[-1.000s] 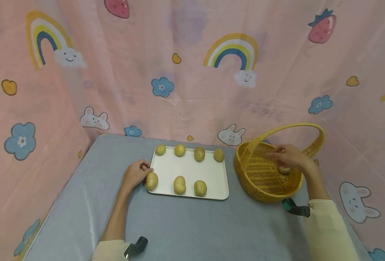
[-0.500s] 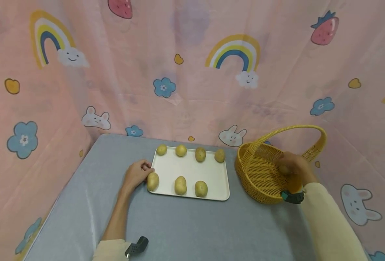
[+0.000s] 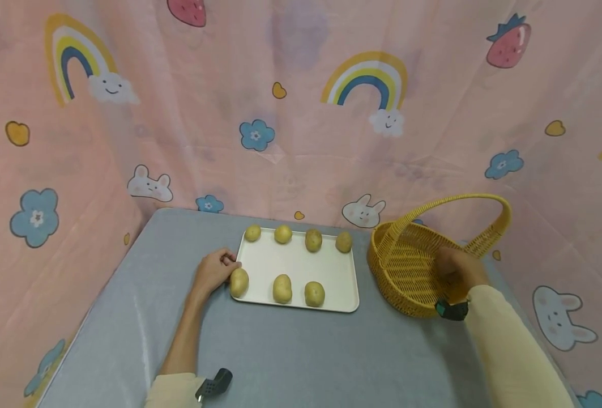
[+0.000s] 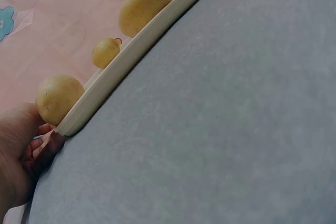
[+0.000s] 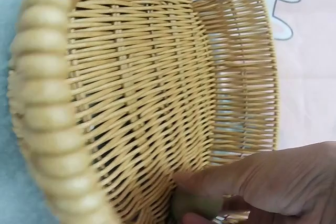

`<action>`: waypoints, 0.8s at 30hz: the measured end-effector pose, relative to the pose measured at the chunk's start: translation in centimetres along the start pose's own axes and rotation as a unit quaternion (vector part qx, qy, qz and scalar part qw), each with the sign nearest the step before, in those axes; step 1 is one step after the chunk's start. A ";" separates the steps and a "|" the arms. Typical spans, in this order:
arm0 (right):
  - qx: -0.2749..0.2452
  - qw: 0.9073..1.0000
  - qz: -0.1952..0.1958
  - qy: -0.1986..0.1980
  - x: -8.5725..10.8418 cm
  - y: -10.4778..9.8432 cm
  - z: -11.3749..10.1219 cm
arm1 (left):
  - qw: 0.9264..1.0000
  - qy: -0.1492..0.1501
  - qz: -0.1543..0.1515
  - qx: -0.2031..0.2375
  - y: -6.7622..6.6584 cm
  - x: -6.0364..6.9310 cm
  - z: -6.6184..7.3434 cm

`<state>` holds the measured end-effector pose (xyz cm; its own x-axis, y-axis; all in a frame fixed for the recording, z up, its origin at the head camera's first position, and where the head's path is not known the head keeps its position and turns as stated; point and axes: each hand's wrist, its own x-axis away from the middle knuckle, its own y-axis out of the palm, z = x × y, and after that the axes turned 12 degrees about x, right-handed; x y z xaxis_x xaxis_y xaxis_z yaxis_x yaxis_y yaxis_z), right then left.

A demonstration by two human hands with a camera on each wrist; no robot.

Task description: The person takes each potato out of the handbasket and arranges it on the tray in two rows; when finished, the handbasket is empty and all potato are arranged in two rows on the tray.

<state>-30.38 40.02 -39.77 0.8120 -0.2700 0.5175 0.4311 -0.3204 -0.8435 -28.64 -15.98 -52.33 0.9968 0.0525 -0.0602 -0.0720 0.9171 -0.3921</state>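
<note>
A white rectangular tray (image 3: 295,266) lies on the table with several potatoes along its far side. Three more line its near side, the leftmost potato (image 3: 239,283) at the corner. At the tray's left edge, my left hand (image 3: 214,272) holds the rim between thumb and fingers beside that corner potato. My right hand (image 3: 462,267) reaches inside a yellow wicker basket (image 3: 395,292) to the right of the tray. The right wrist view shows its thumb and fingers gripping a potato (image 5: 197,205) low in the basket, partly hidden by the hand.
The basket's tall arched handle (image 3: 453,198) rises over its opening, close to my right forearm. Grey cloth covers the table (image 3: 331,357). A pink patterned curtain (image 3: 301,158) stands behind the table and along its sides.
My right hand has lowered deeper into the basket and closed round the potato there. My left hand stays at the tray's left edge. The tray's potatoes have not moved.
</note>
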 end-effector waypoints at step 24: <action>0.065 0.979 -0.009 -0.191 -2.2 -0.1 -1.1 | 1.000 -0.001 -0.001 -0.001 0.0 0.0 0.2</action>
<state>-32.60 39.66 -40.70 0.8812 0.1025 0.4615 0.4727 -0.1975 -0.8588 -28.63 -15.94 -52.14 0.9969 0.0522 -0.0584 -0.0710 0.9166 -0.3934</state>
